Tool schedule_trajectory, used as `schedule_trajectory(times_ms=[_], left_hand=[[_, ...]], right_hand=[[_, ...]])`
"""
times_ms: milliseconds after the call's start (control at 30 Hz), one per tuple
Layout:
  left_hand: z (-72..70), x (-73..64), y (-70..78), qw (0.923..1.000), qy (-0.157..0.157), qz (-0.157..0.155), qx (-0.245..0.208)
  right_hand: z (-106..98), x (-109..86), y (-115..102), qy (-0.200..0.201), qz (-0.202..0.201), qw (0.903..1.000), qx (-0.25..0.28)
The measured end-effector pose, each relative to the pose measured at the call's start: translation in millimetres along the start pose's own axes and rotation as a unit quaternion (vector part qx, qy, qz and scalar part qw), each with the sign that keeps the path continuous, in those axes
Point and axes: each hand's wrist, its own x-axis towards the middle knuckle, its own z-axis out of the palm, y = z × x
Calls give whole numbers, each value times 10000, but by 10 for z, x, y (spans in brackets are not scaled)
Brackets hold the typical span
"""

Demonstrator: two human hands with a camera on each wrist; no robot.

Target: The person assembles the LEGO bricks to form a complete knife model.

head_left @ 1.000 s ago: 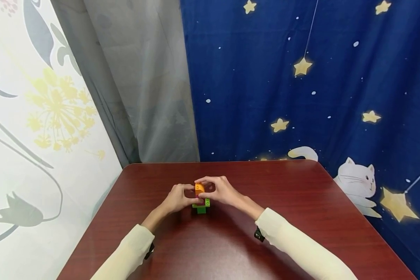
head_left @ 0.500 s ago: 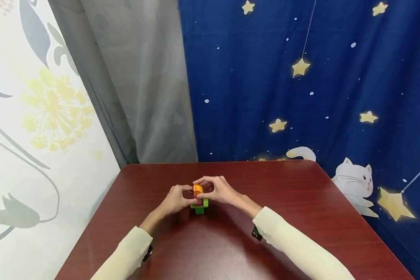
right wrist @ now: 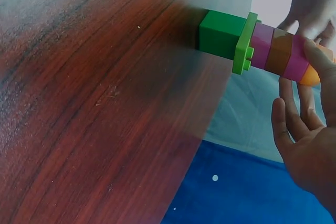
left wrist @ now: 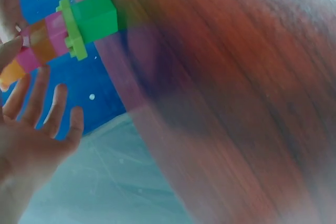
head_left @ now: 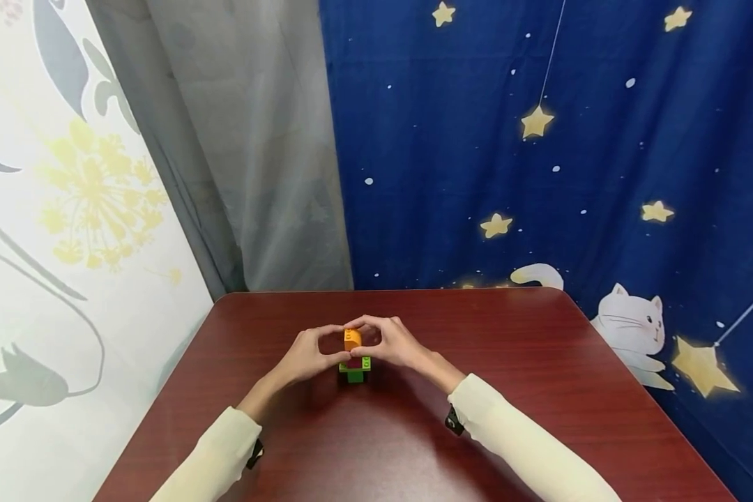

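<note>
A tower of toy building bricks stands on the table between both hands. In the right wrist view its base is a green brick [right wrist: 221, 34], followed by a lime plate [right wrist: 243, 48] with studs, a pink brick [right wrist: 261, 38], an orange brick [right wrist: 279, 53] and another pink brick [right wrist: 296, 61]. On top sits a curved orange brick [head_left: 353, 339]. My right hand [head_left: 395, 341] pinches the tower's top, thumb in front and index finger over the back. My left hand [head_left: 304, 352] reaches it from the left, thumb and index tips at the upper bricks, other fingers spread.
The dark red wooden table [head_left: 414, 432] ends behind the tower. Beyond its back edge hang a grey curtain [head_left: 276, 153] and a blue star-patterned curtain [head_left: 439, 153]. A white patterned drape [head_left: 31, 244] lines the left side. Small black devices sit at both cuffs.
My left hand has drawn slightly left, its thumb no longer reaching as far across the tower's front. The right hand keeps its hold at the top. The head view has shifted a little.
</note>
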Motion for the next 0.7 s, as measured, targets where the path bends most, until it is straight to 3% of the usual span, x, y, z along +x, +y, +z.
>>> schedule_trajectory(times_ms=[167, 367, 700], left_hand=[[-43, 10, 20, 9989, 169, 321, -311], [12, 4, -20, 9964, 442, 703, -175], [36, -7, -46, 9951, 511, 767, -357]], right_hand=[[0, 4, -8, 144, 0, 9999, -33], [35, -25, 23, 198, 51, 9998, -24], [57, -13, 59, 279, 28, 9996, -44]])
